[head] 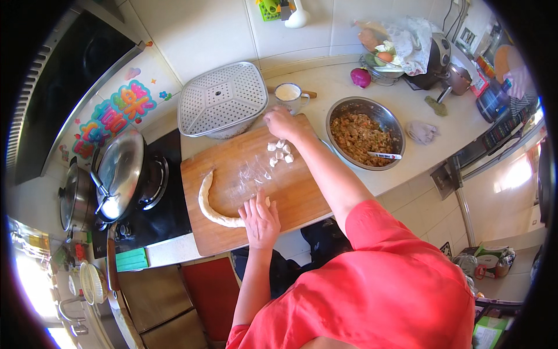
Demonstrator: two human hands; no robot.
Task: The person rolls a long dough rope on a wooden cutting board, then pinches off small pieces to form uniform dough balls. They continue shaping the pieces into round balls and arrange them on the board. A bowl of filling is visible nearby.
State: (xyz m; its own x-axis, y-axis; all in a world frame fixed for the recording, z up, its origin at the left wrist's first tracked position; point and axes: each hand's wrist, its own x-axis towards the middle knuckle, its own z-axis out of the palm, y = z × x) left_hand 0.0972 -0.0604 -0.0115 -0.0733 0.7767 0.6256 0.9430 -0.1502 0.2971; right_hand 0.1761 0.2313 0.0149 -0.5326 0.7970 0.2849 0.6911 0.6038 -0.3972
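Note:
A curved rope of pale dough [208, 205] lies along the left and near part of the wooden board [235, 170]. My left hand [260, 220] rests over the rope's right end, fingers pointing away from me, covering that end. Small cut dough pieces [280, 152] sit in a loose group right of the board's middle, beside a floury patch [255, 174]. My right hand [281, 122] is stretched over the board's far edge, just in front of a white mug [288, 92] filled with pale powder, perhaps flour. Its fingertips point down, and whether they hold anything is hidden.
Right of the board stands a steel bowl [362, 133] of chopped filling with a spoon handle [386, 155]. A perforated steamer tray [222, 98] stands behind the board. A lidded pan [120, 174] sits on the black hob [170, 213] at left. A grey cloth [422, 132] lies beyond the bowl.

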